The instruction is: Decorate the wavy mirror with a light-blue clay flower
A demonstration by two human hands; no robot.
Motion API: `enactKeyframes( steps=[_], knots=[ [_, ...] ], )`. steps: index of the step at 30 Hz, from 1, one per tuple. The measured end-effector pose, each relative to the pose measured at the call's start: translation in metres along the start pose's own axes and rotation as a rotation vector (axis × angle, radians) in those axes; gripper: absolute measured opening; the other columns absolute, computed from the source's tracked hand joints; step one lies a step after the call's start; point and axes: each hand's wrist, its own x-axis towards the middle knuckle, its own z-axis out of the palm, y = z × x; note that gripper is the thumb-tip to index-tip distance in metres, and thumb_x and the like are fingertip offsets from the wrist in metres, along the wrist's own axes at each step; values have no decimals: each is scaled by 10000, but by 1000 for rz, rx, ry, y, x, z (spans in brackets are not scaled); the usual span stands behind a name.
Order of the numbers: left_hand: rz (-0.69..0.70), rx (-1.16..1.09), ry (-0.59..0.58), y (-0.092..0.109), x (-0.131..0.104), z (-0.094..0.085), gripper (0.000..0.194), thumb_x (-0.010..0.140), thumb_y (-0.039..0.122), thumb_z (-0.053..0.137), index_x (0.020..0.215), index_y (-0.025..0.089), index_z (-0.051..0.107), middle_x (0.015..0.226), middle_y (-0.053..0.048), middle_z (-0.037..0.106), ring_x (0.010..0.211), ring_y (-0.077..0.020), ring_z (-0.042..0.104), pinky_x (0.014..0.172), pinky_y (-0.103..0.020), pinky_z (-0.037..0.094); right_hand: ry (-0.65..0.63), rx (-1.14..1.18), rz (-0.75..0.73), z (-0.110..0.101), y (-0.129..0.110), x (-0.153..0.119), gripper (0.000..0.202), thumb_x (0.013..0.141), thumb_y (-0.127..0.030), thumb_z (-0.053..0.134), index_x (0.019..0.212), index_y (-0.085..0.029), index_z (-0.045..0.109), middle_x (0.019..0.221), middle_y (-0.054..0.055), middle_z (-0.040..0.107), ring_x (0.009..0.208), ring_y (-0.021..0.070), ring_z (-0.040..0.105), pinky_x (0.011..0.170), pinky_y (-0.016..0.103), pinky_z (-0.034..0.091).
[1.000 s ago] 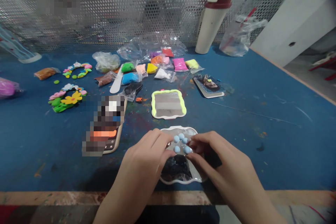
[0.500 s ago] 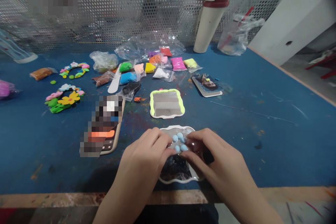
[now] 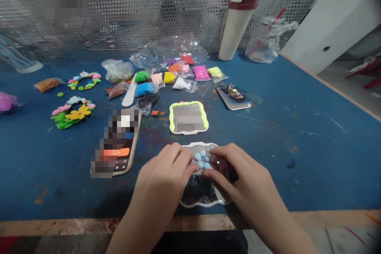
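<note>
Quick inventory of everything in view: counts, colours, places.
Table: one, blue, centre
Near mirror: one, white-rimmed, table's near side
Clay balls: five, light blue, over near mirror
Far mirror: one, yellow-edged, behind near mirror
Phone: one, tan case, left
Flowered rings: two, multicoloured, left
Clay packets: over a dozen, mixed, mostly behind far mirror
Spatula: one, white, among packets
Picture-topped object: one, dark, right of far mirror
Wire: one, grey, right
Tumbler: one, cream, back right
Plastic bags: three, clear, along back
Vessel: one, clear, back left
Perforated panel: one, silver, rear
Left hand: one, bare, left of balls
Right hand: one, bare, right of balls
</note>
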Motion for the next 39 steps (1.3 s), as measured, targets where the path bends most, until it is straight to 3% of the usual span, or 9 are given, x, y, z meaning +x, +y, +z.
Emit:
enactKeyframes(
  steps=[7, 12, 15, 20, 25, 30, 39],
  knots=[
    [-5, 0, 5, 0, 1, 2, 112, 900, 214, 540, 822, 170, 607, 784, -31, 581, 737, -213, 596, 616, -329, 486, 11, -13, -13, 0, -1, 3, 211, 810, -127, 659, 999, -195, 596, 800, -14, 555, 690, 116, 565, 626, 209, 457],
    [-24, -44, -65, -1, 1, 1, 177, 936, 201, 464, 839, 174, 609, 812, -34, 591, 784, -197, 597, 683, -320, 493, -25, -27, -29, 1, -2, 6, 202, 856, -172, 605, 1054, -171, 647, 855, 29, 583, 748, 148, 611, 659, 253, 484],
    [-62, -98, -61, -3, 1, 1, 119, 901, 167, 521, 989, 194, 596, 879, -20, 604, 827, -192, 610, 687, -308, 495, -58, -34, -14, 0, -4, 7, 194, 873, -183, 575, 1046, -169, 662, 834, 33, 567, 733, 155, 606, 661, 273, 497],
    [-59, -92, -38, -3, -1, 5, 415, 835, 144, 604, 1235, 220, 522, 950, -18, 598, 794, -174, 628, 612, -264, 492, -107, 4, 28, -4, -2, 7, 253, 884, -216, 560, 1129, -195, 619, 869, 36, 560, 758, 161, 601, 668, 287, 511],
    [-96, -101, -60, -3, 3, 7, 420, 796, 145, 645, 1204, 215, 575, 963, -22, 585, 762, -169, 630, 603, -260, 501, -194, 73, 68, -11, 3, 6, 322, 856, -215, 600, 1177, -202, 578, 961, 50, 564, 830, 168, 601, 739, 308, 520],
    [-169, -130, -124, -1, 7, 7, 313, 809, 152, 623, 1111, 231, 639, 931, -16, 562, 743, -162, 623, 616, -267, 512, -156, 82, 48, -9, 3, 9, 290, 882, -190, 538, 1164, -213, 602, 964, 52, 567, 855, 168, 603, 758, 310, 520],
    [-150, -159, -125, 4, 7, 2, 303, 829, 126, 576, 1094, 264, 626, 928, -4, 563, 781, -167, 617, 641, -272, 492, -116, 75, 37, -6, 0, 9, 226, 868, -155, 536, 1049, -232, 647, 921, 41, 574, 772, 146, 612, 684, 281, 528]
  ],
)
